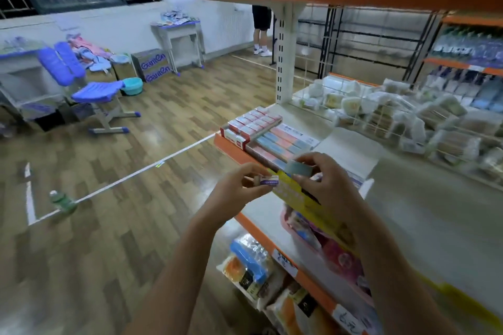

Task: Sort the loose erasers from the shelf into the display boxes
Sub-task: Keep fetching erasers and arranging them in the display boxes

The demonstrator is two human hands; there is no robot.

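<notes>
Over the front edge of the pale shelf with the orange lip (239, 153), both hands meet. Left hand (242, 185) has its fingers curled, pinching a small white eraser in a purple-printed sleeve (269, 180) between thumb and fingertips, the eraser jutting toward the other hand. Right hand (330, 182) grips a grey-green block eraser (299, 168) at its fingertips, just above the yellow cardboard display box (296, 194), whose rim lies beneath both erasers. Farther along the shelf sit a red-and-white display box of erasers (251, 124) and, touching it, a box of pink and blue erasers (283, 141).
</notes>
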